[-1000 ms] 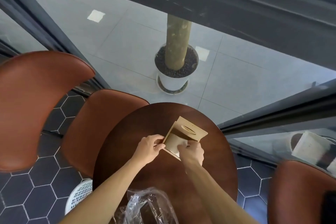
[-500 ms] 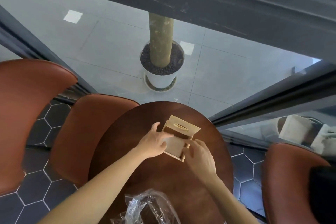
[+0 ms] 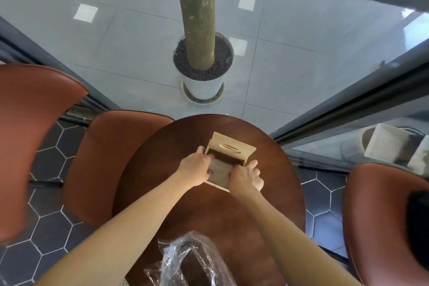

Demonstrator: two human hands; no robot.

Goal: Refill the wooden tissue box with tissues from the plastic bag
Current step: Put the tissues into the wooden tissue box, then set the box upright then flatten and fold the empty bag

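A light wooden tissue box [image 3: 232, 149] lies on the round dark wooden table [image 3: 209, 211], its oval slot facing up and away. A flat wooden panel [image 3: 220, 173] of the box sticks out toward me, with a dark gap between it and the box. My left hand [image 3: 194, 168] grips the panel's left side and the box's left edge. My right hand [image 3: 246, 177] grips the panel's right side. A crumpled clear plastic bag [image 3: 192, 262] lies at the table's near edge. No tissues show.
Brown leather chairs stand at the left [image 3: 34, 137], behind the table's left side [image 3: 111, 165] and at the right [image 3: 385, 220]. A white pot [image 3: 203, 83] with a thick trunk stands beyond glass. Dark hexagon tiles cover the floor.
The view has tilted down and closer. My right hand has moved from beside the panel onto its right side, and both hands now hold the panel drawn out toward me.
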